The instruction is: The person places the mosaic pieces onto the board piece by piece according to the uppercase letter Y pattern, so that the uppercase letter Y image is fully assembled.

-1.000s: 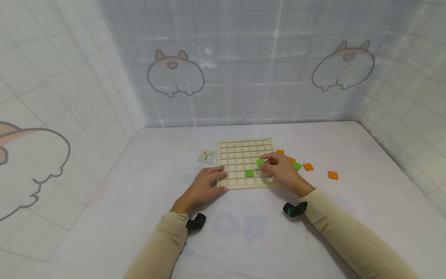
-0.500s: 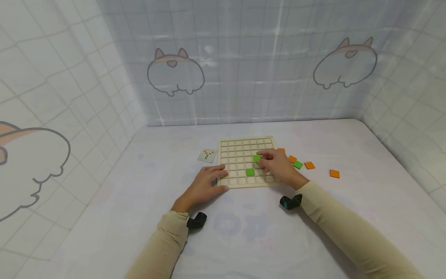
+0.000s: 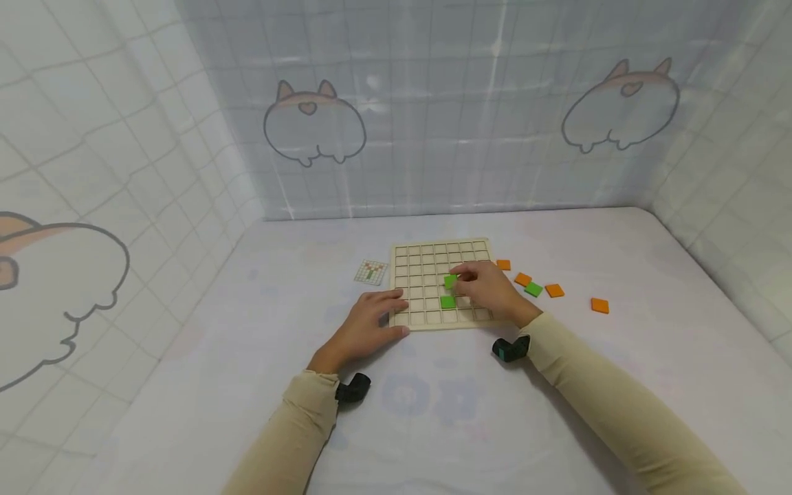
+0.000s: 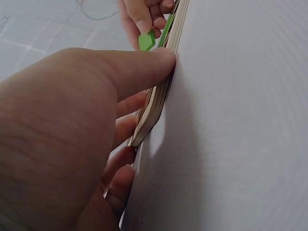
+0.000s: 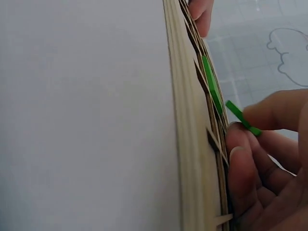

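A pale wooden grid board lies on the white-covered table. Fingers and thumb of my left hand rest on its near left corner, the thumb along the near edge in the left wrist view. One green square tile sits in a cell near the front. Just behind it, my right hand pinches another green tile between thumb and fingertips. In the right wrist view this held tile is tilted, close over the board's grid.
A small card with a coloured grid pattern lies left of the board. To the right are several loose orange tiles and one green tile. Patterned cloth walls enclose the back and sides.
My right hand has moved left over the board with the green tile, coming in behind the seated one. The left hand stays at the corner. The head view has shifted slightly.
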`<state>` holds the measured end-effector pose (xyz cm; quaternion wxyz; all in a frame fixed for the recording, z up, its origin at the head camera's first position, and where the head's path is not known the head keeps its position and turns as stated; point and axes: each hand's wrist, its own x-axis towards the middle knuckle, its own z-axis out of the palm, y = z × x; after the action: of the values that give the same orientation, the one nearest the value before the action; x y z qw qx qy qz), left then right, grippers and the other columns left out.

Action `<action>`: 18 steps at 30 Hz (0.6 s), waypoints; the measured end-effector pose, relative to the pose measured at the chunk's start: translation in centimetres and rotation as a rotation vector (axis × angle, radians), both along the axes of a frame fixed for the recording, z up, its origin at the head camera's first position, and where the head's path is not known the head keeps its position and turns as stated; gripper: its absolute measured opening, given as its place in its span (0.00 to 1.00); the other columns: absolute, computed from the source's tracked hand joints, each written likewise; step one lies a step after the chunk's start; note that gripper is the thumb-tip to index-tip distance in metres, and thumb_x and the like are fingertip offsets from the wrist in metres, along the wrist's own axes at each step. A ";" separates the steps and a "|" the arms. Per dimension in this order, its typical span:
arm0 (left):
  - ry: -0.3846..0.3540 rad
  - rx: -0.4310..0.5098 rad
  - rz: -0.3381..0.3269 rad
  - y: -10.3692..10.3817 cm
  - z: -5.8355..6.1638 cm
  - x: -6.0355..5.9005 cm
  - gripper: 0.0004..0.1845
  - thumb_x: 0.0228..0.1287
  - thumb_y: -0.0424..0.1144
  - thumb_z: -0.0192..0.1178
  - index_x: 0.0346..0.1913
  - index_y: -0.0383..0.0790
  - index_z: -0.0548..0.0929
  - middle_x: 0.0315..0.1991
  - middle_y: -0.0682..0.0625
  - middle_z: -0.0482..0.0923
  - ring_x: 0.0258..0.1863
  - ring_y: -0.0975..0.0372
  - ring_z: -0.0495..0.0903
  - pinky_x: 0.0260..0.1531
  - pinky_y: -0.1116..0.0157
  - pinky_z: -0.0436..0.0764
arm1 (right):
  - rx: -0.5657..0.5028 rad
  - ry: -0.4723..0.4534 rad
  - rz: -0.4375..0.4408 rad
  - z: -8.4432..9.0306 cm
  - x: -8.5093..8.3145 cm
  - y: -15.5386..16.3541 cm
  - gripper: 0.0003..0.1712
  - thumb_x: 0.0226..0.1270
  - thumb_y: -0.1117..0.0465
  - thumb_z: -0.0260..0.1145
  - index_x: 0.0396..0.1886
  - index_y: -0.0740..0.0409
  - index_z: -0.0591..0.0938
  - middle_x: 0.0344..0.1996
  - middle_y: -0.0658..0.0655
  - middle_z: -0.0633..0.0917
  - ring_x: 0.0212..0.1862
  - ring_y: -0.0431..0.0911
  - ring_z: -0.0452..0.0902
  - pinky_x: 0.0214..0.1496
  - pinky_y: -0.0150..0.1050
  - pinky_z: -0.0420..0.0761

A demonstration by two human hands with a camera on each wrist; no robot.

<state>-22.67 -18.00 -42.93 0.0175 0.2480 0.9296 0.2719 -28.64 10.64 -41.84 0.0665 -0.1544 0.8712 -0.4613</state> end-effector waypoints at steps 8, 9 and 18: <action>0.007 -0.008 0.005 0.2 0.0 -0.2 0.28 0.65 0.50 0.67 0.66 0.45 0.79 0.74 0.51 0.65 0.71 0.49 0.61 0.68 0.47 0.61 | 0.117 -0.010 0.033 0.4 -0.4 -0.4 0.22 0.68 0.55 0.66 0.60 0.53 0.84 0.45 0.52 0.84 0.45 0.48 0.77 0.48 0.46 0.76; 0.006 -0.009 0.005 0.2 -0.1 -0.2 0.28 0.65 0.50 0.67 0.66 0.45 0.79 0.74 0.51 0.65 0.71 0.49 0.61 0.68 0.47 0.61 | 0.119 -0.016 0.034 0.4 -0.4 -0.5 0.21 0.68 0.55 0.67 0.60 0.52 0.84 0.45 0.52 0.84 0.45 0.48 0.77 0.48 0.46 0.76; 0.019 -0.011 0.001 0.0 0.0 -0.2 0.28 0.65 0.50 0.67 0.66 0.44 0.79 0.74 0.50 0.65 0.71 0.48 0.61 0.67 0.47 0.61 | 0.181 0.007 0.067 0.8 -0.7 -0.6 0.20 0.69 0.56 0.67 0.59 0.54 0.84 0.45 0.53 0.83 0.46 0.48 0.75 0.49 0.45 0.75</action>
<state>-22.86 -18.01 -42.95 0.0097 0.2500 0.9313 0.2646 -29.31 10.00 -41.06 0.0925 -0.1785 0.9039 -0.3775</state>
